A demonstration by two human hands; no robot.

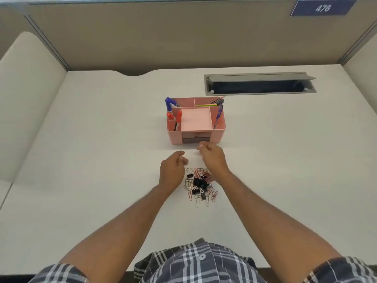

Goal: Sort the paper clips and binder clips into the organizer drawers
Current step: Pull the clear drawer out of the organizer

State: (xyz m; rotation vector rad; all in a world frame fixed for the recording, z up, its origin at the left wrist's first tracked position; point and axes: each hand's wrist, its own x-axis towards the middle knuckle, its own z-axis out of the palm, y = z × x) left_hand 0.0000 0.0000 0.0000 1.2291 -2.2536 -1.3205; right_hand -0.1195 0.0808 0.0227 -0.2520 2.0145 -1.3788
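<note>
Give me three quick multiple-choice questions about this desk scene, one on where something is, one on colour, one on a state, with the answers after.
1. Where does the pile of clips lie?
A. Inside the organizer's top tray
B. On the desk, between the organizer and the person
C. In the cable hatch

2. What colour is the organizer?
A. Pink
B. Green
C. Black

3. What state are the organizer drawers in?
A. One pulled fully out
B. Removed and lying on the desk
C. Both pushed in

Answers:
1 B, the clips sit on the bare desk nearer the person than the organizer, between the left hand and right hand.
2 A, its walls and tray are pink.
3 C, the drawer fronts sit flush with the organizer's front face.
</note>
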